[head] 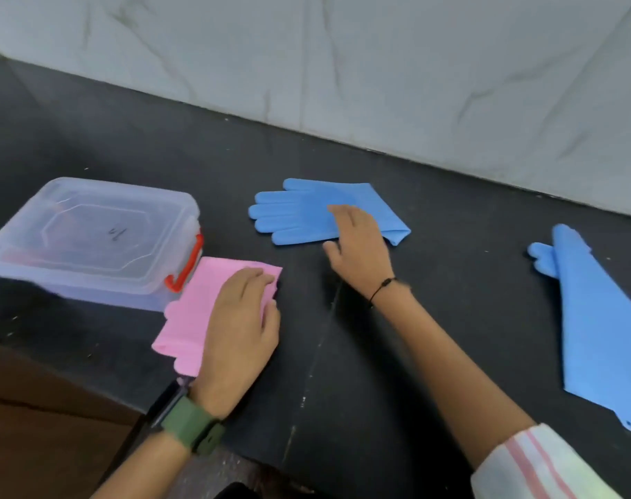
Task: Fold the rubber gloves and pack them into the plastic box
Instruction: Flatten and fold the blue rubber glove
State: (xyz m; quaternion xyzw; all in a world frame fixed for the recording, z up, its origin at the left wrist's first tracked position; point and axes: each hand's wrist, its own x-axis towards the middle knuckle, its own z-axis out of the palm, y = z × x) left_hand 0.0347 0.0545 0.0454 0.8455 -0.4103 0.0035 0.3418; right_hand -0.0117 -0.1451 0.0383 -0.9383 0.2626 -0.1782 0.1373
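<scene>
A folded pink rubber glove [199,304] lies beside the clear plastic box [87,239], which has its lid on and a red latch [188,264]. My left hand [240,329] presses flat on the pink glove. A folded blue glove [299,210] lies in the middle of the counter, fingers pointing left. My right hand [357,243] rests flat on its cuff end. A second blue glove [602,325] lies unfolded at the right, cuff toward me.
The black counter [414,336] runs diagonally, backed by a white marble wall [343,66]. Its front left edge drops off to a brown floor [37,426]. The box stands near that edge.
</scene>
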